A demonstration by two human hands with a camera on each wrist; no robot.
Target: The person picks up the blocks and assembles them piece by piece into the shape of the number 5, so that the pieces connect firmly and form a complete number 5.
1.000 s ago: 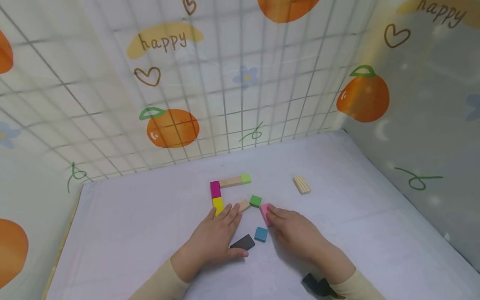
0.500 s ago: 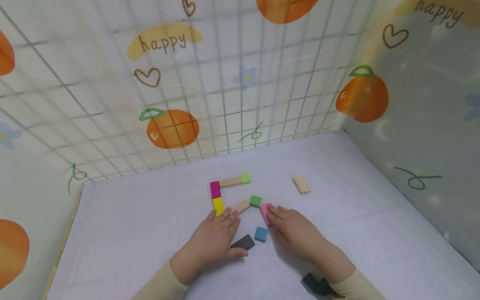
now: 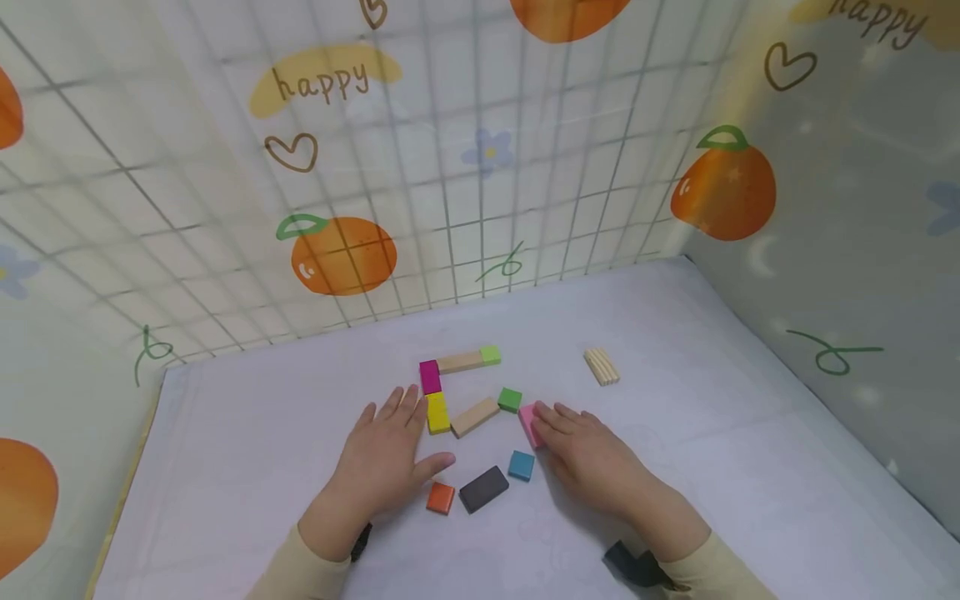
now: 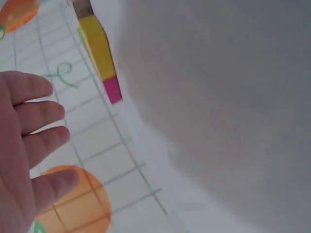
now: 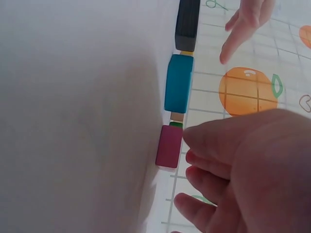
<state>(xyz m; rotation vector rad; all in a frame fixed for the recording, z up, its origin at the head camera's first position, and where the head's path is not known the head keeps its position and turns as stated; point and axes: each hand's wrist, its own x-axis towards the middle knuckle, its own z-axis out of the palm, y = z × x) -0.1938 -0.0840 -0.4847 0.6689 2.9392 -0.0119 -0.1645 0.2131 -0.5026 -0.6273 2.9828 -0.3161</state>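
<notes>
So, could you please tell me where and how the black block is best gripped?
Probably across its middle, pinching both long sides from above: the black block is oblong and its long sides stand free, while the orange block and blue block flank its ends.

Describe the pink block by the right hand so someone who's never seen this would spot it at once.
On the white surface, find the person's right hand. Partly covered by that hand is the pink rectangular block. Its pink colour sets it apart from its closest neighbours: the small green block just beyond it and the small blue block nearer the person.
</notes>
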